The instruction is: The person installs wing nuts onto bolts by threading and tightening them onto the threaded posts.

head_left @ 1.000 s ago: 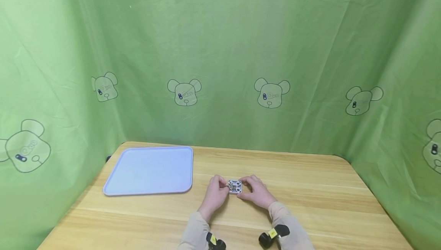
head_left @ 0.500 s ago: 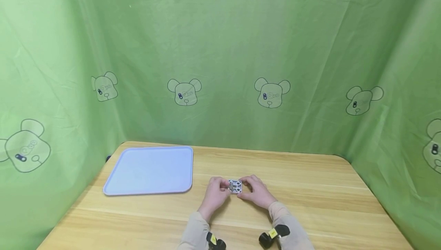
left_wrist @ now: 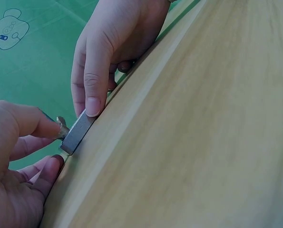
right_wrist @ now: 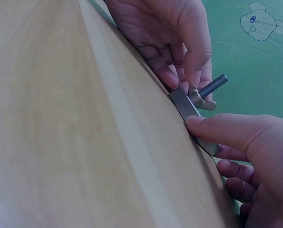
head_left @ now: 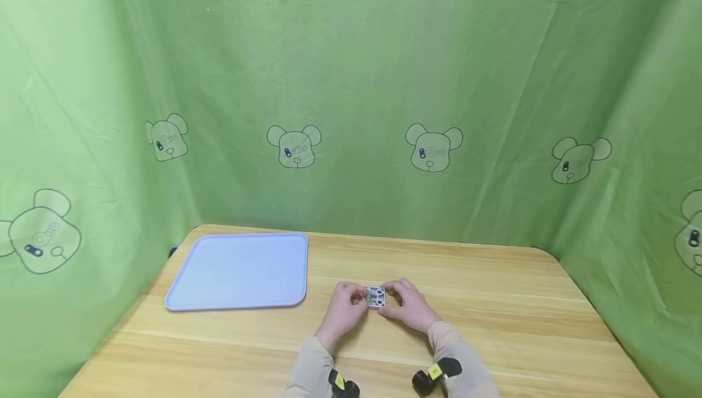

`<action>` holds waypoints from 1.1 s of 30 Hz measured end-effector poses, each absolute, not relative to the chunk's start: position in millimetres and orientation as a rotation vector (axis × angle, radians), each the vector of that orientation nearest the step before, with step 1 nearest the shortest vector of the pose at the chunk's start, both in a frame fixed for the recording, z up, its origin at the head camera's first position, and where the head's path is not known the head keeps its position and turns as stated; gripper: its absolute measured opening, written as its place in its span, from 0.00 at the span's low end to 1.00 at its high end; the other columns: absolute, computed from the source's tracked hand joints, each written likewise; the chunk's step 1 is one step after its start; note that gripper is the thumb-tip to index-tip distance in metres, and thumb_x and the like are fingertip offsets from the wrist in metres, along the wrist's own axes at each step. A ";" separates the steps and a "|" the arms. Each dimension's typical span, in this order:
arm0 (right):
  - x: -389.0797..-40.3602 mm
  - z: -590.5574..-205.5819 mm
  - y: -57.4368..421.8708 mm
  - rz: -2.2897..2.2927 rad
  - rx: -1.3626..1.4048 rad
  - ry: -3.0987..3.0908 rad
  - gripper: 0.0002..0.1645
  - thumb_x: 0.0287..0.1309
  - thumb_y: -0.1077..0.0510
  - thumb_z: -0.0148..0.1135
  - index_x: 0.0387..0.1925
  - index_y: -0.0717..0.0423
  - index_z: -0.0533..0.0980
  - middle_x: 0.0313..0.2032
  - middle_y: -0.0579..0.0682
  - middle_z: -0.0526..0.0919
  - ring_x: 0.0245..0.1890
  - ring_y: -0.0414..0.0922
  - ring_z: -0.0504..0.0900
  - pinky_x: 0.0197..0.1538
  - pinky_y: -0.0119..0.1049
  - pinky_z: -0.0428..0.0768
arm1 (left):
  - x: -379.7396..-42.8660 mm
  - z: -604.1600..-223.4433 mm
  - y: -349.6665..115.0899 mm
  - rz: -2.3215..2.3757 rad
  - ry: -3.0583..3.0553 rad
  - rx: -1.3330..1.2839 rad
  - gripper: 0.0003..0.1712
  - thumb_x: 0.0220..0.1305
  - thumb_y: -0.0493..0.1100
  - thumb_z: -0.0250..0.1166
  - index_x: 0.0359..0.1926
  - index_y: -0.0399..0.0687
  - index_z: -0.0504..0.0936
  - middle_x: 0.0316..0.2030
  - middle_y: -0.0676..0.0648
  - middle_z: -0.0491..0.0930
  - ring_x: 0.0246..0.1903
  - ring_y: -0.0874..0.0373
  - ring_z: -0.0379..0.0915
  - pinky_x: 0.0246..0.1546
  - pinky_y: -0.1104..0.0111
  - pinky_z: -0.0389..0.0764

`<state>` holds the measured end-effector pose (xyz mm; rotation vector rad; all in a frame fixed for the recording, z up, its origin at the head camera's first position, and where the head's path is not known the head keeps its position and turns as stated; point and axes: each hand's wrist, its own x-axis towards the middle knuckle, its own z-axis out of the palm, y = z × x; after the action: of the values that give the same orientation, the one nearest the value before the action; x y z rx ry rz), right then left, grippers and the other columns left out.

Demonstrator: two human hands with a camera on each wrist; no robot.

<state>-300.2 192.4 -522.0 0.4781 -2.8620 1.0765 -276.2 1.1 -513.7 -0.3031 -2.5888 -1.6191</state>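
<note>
A small grey metal block (head_left: 379, 302) with round holes in its top lies on the table between both hands. A threaded bolt (right_wrist: 215, 85) stands up from it, with a wing nut (right_wrist: 208, 105) low on the thread against the block. My left hand (head_left: 341, 311) is on the block's left side, fingertips pinching the wing nut. My right hand (head_left: 410, 308) grips the opposite end of the block, its thumb on the near side and fingers at the far side. In the left wrist view, the left index fingertip touches the wing nut (left_wrist: 62, 128). Part of the wing nut is hidden by the left fingers.
A pale blue tray (head_left: 241, 273) lies at the back left of the wooden table (head_left: 482, 276). Green curtains (head_left: 351, 69) printed with bear heads hang behind the table and on both sides.
My left fingers have shifted around the wing nut, its wings now standing at a different angle. The right hand keeps its grip, and the block stays in nearly the same place.
</note>
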 end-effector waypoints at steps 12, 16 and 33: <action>-299.8 -518.9 191.8 1.080 0.485 -2.865 0.33 0.43 0.47 0.76 0.52 0.53 0.77 0.39 0.46 0.75 0.38 0.40 0.68 0.43 0.33 0.68 | -276.7 -513.7 1.2 -1.570 -2.599 -0.315 0.11 0.60 0.32 0.62 0.43 0.37 0.83 0.45 0.40 0.74 0.45 0.49 0.75 0.52 0.51 0.78; -299.2 -518.5 191.6 1.079 0.488 -2.862 0.33 0.43 0.47 0.76 0.52 0.53 0.77 0.39 0.46 0.75 0.38 0.40 0.68 0.43 0.33 0.68 | -277.3 -515.5 2.2 -1.564 -2.596 -0.313 0.11 0.59 0.31 0.62 0.44 0.37 0.82 0.44 0.40 0.75 0.45 0.50 0.75 0.51 0.55 0.79; -298.1 -520.4 192.5 1.080 0.491 -2.853 0.32 0.43 0.46 0.75 0.51 0.52 0.78 0.39 0.45 0.75 0.38 0.40 0.68 0.44 0.33 0.67 | -276.6 -512.5 2.8 -1.668 -2.547 -0.191 0.06 0.51 0.31 0.63 0.31 0.41 0.76 0.40 0.44 0.73 0.39 0.57 0.70 0.43 0.68 0.77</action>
<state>-298.1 192.5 -520.4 0.4910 -2.8529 1.0802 -276.6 2.8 -512.5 -0.1909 -2.5470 -1.6680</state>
